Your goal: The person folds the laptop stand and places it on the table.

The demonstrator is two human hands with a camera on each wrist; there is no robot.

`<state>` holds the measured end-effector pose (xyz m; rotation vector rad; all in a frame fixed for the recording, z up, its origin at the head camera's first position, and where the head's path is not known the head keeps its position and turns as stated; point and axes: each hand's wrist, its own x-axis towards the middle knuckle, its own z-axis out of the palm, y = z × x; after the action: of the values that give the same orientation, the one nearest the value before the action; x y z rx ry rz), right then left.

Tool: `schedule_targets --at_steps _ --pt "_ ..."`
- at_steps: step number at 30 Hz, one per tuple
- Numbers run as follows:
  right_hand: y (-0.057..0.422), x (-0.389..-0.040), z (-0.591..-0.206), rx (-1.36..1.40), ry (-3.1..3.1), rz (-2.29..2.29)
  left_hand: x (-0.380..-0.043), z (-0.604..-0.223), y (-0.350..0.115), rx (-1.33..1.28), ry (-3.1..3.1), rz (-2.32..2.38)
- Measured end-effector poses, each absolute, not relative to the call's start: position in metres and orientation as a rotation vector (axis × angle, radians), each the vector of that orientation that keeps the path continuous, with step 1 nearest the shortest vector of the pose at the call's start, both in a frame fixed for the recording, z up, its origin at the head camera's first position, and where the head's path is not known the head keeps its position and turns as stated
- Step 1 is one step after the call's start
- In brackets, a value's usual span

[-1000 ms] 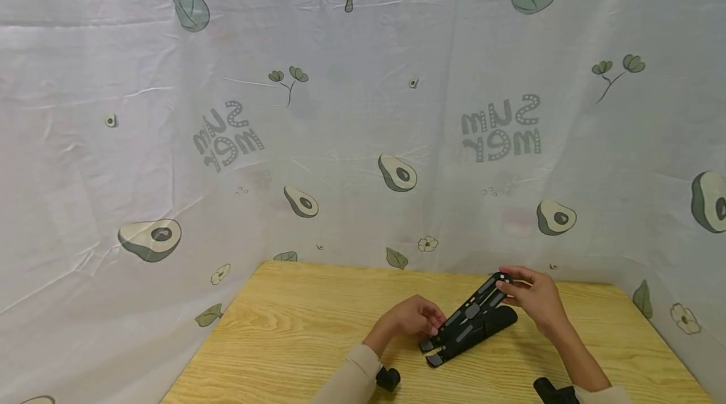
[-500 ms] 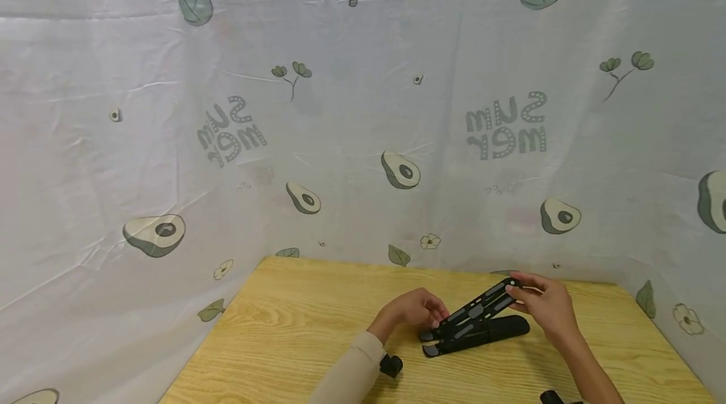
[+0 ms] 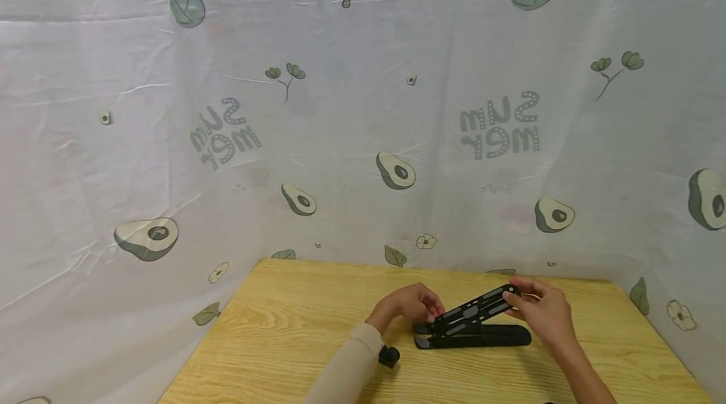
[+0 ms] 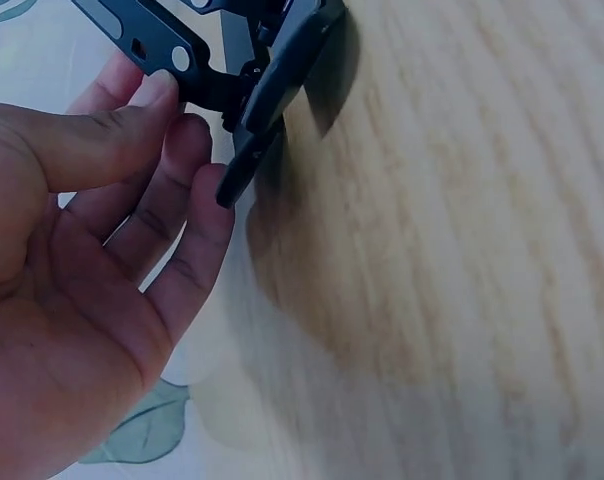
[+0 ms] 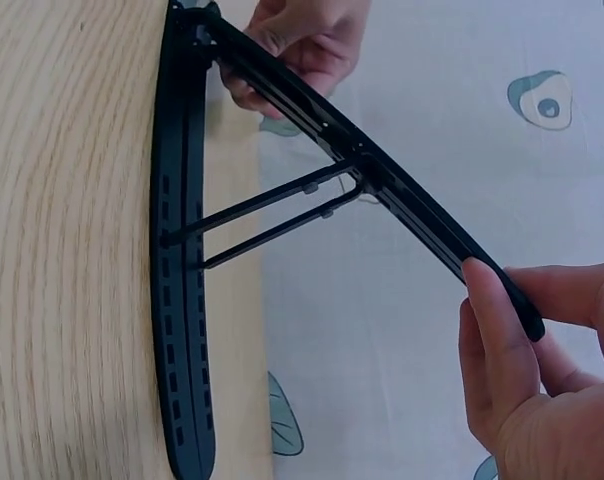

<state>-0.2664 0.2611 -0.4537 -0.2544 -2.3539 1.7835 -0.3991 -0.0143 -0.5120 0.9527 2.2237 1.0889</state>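
Observation:
A black folding laptop stand (image 3: 471,312) with grey pads stands partly unfolded at the right of the table. Its base (image 3: 501,336) lies along the tabletop while the upper frame slopes up to the right. My right hand (image 3: 549,311) pinches the raised end of that frame between thumb and fingers. At the hinged low end, my left hand (image 3: 413,303) holds the frame, its thumb (image 4: 112,145) on the bar and the fingers behind. In the right wrist view, a pair of thin struts (image 5: 262,203) links the base to the tilted frame.
The wooden table (image 3: 300,322) ends at a white curtain (image 3: 340,215) printed with leaves and avocados, close behind the stand. A black wrist camera (image 3: 389,357) sits below the left sleeve (image 3: 351,366).
The stand has turned from a diagonal to nearly level across the head view. Its base and upper frame have spread further apart. Both hands have kept their holds, the right one shifting slightly downward.

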Motion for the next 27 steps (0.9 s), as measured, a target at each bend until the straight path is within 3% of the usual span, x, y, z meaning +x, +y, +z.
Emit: schedule_targets --at_steps 18,27 --pt "0.250 -0.269 -0.455 -0.249 -2.371 1.826 -0.414 -0.513 -0.028 0.962 2.197 1.071" --pt "0.266 -0.264 -0.463 -0.151 -2.380 1.852 -0.392 -0.519 -0.027 0.908 2.345 1.290"
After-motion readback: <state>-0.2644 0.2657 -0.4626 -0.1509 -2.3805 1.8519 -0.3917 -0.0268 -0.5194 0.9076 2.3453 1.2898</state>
